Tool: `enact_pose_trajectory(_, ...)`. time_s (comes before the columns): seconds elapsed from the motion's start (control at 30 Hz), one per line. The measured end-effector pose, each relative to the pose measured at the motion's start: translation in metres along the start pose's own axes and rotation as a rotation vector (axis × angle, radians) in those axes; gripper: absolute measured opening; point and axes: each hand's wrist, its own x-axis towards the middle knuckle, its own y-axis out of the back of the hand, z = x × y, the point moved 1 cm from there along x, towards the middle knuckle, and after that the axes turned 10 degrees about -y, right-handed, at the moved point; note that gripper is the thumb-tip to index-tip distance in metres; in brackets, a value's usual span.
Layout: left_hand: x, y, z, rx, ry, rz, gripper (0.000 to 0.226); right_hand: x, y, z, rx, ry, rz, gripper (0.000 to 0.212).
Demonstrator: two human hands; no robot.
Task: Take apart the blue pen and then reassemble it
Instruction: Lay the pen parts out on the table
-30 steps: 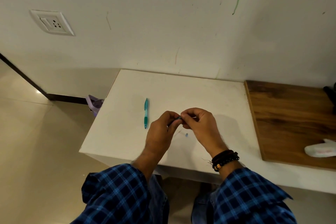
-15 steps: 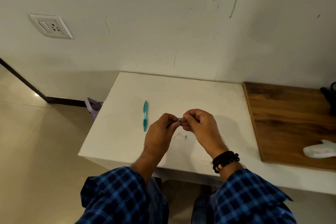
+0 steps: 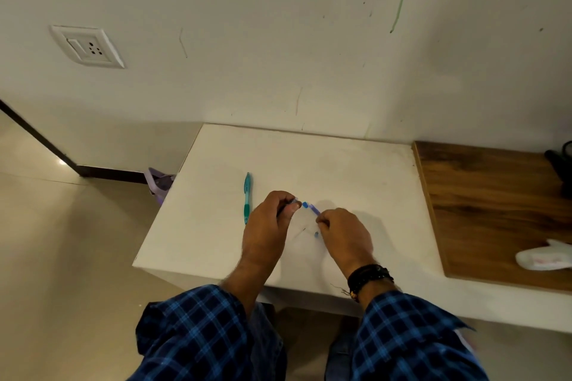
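The blue pen is in two pieces above the white table [image 3: 356,170]. My left hand [image 3: 267,226] grips one piece, the pen barrel [image 3: 292,202], whose clear end pokes out by my thumb. My right hand [image 3: 345,237] pinches the other blue pen piece [image 3: 311,208], which points up-left toward the barrel with a small gap between them. A tiny blue pen part [image 3: 316,234] and a thin refill or spring [image 3: 298,233] lie on the table between my hands.
A teal pen [image 3: 247,197] lies left of my left hand. A wooden board [image 3: 495,210] covers the table's right side, with a white object [image 3: 544,258] on it. A purple bin [image 3: 159,184] stands on the floor left of the table.
My hands were pressed together on the pen. They have drawn apart, the right hand moving down-right, and the pen now shows as two separate pieces.
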Motion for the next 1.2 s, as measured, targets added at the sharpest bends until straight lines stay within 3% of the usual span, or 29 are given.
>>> enact_pose_trajectory(0.17, 0.001, 0.001, -0.003, -0.004, 0.018, 0.024, 0.030, -0.003, 0.001, -0.004, 0.003, 0.045, 0.012, 0.029)
enact_pose_trajectory(0.33, 0.000, 0.005, -0.004, -0.023, 0.029, 0.073, 0.025, -0.017, -0.008, -0.018, -0.206, 0.318, -0.103, 0.036)
enact_pose_trajectory(0.5, 0.000, 0.009, -0.007, 0.005, 0.045, 0.077, 0.027, -0.026, -0.012, -0.019, -0.364, 0.327, -0.146, 0.047)
enact_pose_trajectory(0.97, -0.002, 0.022, 0.001, 0.105, -0.035, 0.024, 0.022, -0.035, -0.008, -0.005, -0.459, 0.373, -0.125, 0.050)
enact_pose_trajectory(1.2, -0.008, 0.037, 0.001, 0.128, -0.025, -0.003, 0.019, -0.054, -0.013, -0.005, -0.571, 0.464, -0.160, 0.085)
